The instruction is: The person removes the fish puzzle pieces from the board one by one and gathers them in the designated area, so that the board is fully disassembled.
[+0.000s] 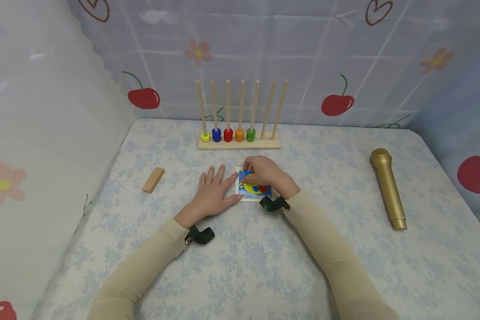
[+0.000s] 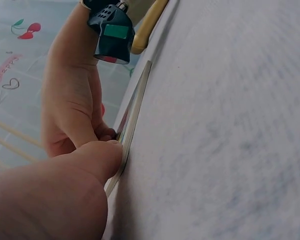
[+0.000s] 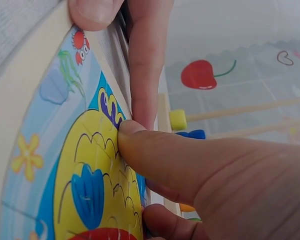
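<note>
A small jigsaw puzzle (image 1: 256, 195) in a pale wooden frame lies flat on the table, showing a yellow fish (image 3: 97, 165) with a blue fin. My left hand (image 1: 213, 197) rests palm down with fingers spread. Its thumb (image 3: 94, 12) and index finger touch the frame's left side. Over the puzzle bends my right hand (image 1: 266, 172), its thumb (image 3: 140, 142) pressing the picture by the fish's purple-marked tail. The right fingers curve down beyond that thumb, their tips partly hidden. No loose piece shows between them.
Behind the puzzle stands a wooden peg rack (image 1: 240, 145) with tall rods and coloured beads. A small wooden block (image 1: 154, 180) lies to the left, a gold microphone (image 1: 389, 189) to the right. A patterned curtain (image 1: 280, 58) hangs at the back edge.
</note>
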Demonstrator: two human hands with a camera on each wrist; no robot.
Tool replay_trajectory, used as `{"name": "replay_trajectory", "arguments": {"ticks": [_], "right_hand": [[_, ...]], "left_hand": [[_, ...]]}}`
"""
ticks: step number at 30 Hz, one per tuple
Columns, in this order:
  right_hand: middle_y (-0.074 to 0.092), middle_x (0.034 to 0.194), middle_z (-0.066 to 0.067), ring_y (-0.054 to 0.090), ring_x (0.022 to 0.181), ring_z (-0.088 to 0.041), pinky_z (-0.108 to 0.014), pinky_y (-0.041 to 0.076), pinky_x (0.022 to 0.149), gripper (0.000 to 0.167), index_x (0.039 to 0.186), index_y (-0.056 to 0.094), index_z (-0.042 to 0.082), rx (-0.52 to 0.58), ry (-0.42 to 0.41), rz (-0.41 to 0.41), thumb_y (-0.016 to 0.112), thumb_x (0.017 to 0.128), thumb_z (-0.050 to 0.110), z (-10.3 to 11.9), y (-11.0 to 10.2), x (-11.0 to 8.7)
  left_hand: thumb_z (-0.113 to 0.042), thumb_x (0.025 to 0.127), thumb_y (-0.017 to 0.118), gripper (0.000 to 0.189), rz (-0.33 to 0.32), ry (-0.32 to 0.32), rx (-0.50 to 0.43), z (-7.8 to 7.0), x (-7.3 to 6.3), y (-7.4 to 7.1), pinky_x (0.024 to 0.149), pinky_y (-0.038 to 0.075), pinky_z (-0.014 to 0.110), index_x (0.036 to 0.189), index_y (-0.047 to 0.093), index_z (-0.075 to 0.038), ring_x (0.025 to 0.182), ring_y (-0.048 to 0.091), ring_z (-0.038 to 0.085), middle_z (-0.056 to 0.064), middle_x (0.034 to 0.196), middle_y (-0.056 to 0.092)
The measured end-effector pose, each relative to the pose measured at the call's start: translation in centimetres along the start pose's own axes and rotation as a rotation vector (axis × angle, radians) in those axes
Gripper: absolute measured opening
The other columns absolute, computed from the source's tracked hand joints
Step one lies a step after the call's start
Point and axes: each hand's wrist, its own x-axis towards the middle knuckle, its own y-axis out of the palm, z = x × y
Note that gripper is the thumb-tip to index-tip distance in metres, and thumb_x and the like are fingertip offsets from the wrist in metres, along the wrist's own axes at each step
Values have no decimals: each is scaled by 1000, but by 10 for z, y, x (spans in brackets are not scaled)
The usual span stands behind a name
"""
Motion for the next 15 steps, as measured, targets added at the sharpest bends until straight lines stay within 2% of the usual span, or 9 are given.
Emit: {"name": "replay_trajectory", "arguments": {"ticks": [15], "right_hand": [[70,107,-12,60,93,-25,-40,52,89,34,115,64,8,14,19,18,76,92,28,1,0,0]], "left_hand": [[-59,100,52,73,1,-7,-1,-1,1,0,123,4,69,162,32,-25,157,-1,50,21,172,10]]}}
